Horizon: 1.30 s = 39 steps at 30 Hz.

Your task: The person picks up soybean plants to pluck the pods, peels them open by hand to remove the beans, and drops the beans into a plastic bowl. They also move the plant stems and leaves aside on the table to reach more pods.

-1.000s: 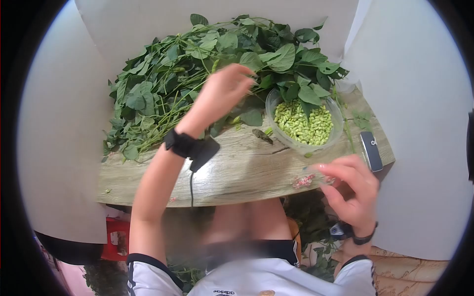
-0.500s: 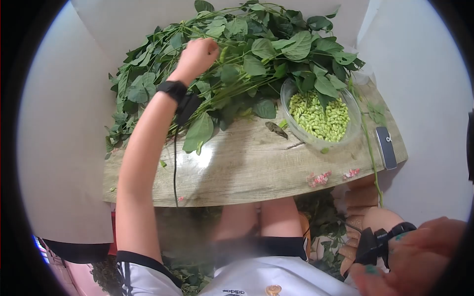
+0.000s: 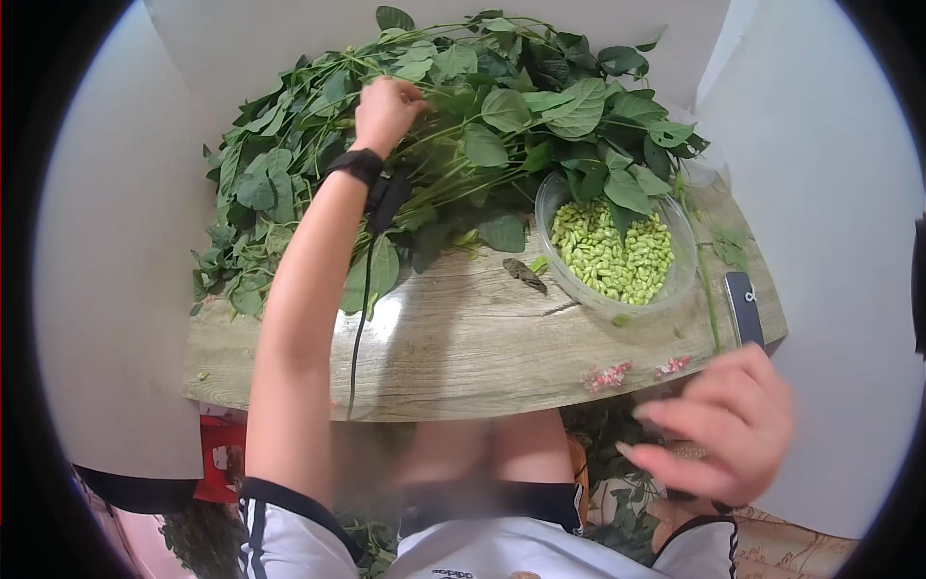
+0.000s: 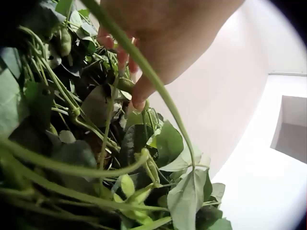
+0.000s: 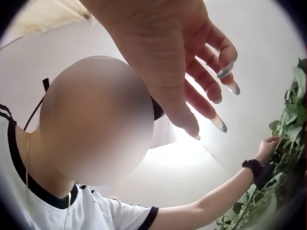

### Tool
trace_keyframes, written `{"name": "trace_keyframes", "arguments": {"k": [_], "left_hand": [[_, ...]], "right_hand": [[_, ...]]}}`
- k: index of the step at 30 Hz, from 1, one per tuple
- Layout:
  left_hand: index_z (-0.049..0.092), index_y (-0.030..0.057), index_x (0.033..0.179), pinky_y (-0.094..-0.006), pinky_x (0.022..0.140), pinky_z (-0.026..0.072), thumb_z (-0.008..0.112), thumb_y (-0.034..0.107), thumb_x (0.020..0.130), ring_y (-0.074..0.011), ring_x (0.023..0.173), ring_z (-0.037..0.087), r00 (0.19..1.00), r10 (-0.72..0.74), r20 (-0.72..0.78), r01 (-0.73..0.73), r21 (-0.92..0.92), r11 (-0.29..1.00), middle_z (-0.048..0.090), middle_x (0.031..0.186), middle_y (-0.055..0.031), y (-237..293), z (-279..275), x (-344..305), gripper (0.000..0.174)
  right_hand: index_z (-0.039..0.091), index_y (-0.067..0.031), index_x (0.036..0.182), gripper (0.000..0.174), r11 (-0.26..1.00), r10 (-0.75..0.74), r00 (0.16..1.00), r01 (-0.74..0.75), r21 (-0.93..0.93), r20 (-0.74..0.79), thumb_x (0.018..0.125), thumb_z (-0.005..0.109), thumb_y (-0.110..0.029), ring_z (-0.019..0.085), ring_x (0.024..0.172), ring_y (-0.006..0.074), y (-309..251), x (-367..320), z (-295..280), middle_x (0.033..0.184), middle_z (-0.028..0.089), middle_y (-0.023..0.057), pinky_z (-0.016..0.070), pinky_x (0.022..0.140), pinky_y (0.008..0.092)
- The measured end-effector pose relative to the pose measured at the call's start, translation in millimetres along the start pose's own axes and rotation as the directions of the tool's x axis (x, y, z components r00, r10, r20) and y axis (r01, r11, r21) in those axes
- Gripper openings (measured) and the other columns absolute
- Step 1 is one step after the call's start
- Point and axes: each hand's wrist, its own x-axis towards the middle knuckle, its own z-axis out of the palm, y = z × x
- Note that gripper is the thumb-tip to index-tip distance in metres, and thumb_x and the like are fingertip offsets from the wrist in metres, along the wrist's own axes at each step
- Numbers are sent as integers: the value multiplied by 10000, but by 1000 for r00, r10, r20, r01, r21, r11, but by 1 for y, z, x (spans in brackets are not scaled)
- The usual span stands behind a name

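Observation:
A heap of leafy green soybean plants (image 3: pixel 280 164) covers the back of the table. My left hand (image 3: pixel 386 111) reaches into its upper middle. In the left wrist view, the thumb and fingers pinch a green soybean pod (image 4: pixel 125 85) among the stems. Other pods (image 4: pixel 132 189) hang lower down in that view. Off the front right edge of the table, my right hand (image 3: pixel 728 425) hovers in the air, blurred, with fingers loosely bent and nothing in them. A clear plastic bowl (image 3: pixel 687 265) of shelled green beans (image 3: pixel 612 256) stands right of the heap, with leaves hanging over it.
Pinkish-white scraps (image 3: pixel 608 376) lie at the table's front edge. A dark flat device (image 3: pixel 744 309) sits at the right edge beside a long green stem (image 3: pixel 709 299). A shrivelled dark leaf (image 3: pixel 526 275) lies left of the bowl. A black cable (image 3: pixel 357 338) trails from my left wrist.
My left hand moved up and left into the heap, then its fingers closed among the stems. My right hand swung out to the lower right and has come back toward the table edge.

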Motion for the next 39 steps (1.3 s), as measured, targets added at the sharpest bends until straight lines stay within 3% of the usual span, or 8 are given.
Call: {"name": "trace_keyframes", "arguments": {"k": [4, 6, 13, 19, 24, 29, 35, 39], "left_hand": [[761, 99, 911, -433, 879, 451, 814, 313, 773, -286, 1022, 563, 977, 126, -170, -109, 104, 989, 651, 969, -93, 10, -28, -21, 260], [734, 113, 900, -450, 858, 415, 766, 354, 822, -266, 1042, 550, 993, 109, 40, -116, 308, 944, 649, 983, -44, 21, -42, -32, 255], [657, 106, 938, -484, 837, 376, 657, 351, 911, -261, 986, 582, 990, 88, 111, -115, 277, 954, 673, 965, -30, 21, -33, -52, 246], [671, 107, 942, -493, 836, 385, 613, 318, 935, -278, 1005, 580, 980, 189, 54, -196, 335, 921, 663, 981, -37, 19, -35, -54, 219], [642, 114, 980, -481, 812, 393, 551, 275, 971, -278, 982, 558, 953, 295, 69, -300, 350, 887, 629, 935, -48, 9, -34, -57, 185], [631, 117, 995, -483, 811, 374, 530, 275, 986, -290, 971, 548, 958, 271, 95, -287, 367, 885, 623, 943, -50, 2, -42, -56, 188], [670, 125, 981, -427, 865, 404, 602, 325, 970, -270, 1068, 541, 930, 307, -201, -284, 136, 949, 632, 1076, -66, 28, -111, -51, 211], [703, 79, 1022, -295, 587, 448, 633, 314, 964, -107, 710, 587, 965, 109, -239, -212, -461, 862, 626, 869, -90, 24, -166, -55, 251]], "right_hand": [[722, -82, 853, 277, 971, 79, 995, -62, 233, -61, 632, 853, -186, 560, 709, 236, 10, 13, 40, 770, 618, 42, 457, 606, 345], [702, -67, 945, 235, 931, 120, 992, -99, 352, -36, 751, 803, -150, 592, 800, 269, 13, 25, 59, 840, 645, 70, 504, 722, 362], [646, 22, 1084, 243, 974, -35, 966, 91, 209, -258, 925, 556, -137, 591, 1166, 318, 50, 159, 170, 1158, 656, 179, 415, 1097, 422], [701, -48, 997, 180, 957, -158, 981, 125, -261, -109, 926, 572, -151, 550, 1252, 320, 91, 234, 273, 1124, 671, 122, 374, 1115, 498], [686, -55, 929, 118, 993, 18, 985, 2, 121, -170, 849, 600, -56, 667, 896, 308, 87, 239, 291, 946, 681, 112, 521, 933, 434], [695, -11, 959, 154, 984, 145, 983, -132, 116, -113, 879, 566, -38, 650, 955, 373, 80, 248, 298, 972, 683, 186, 526, 825, 455], [721, -10, 909, 156, 977, 164, 985, -155, 144, -52, 895, 628, -135, 652, 1019, 378, 103, 247, 318, 1091, 682, 215, 529, 881, 467], [755, -46, 914, 194, 952, 116, 986, -77, 295, -118, 915, 644, -205, 636, 1080, 367, 90, 248, 294, 1117, 674, 246, 512, 924, 464]]}}
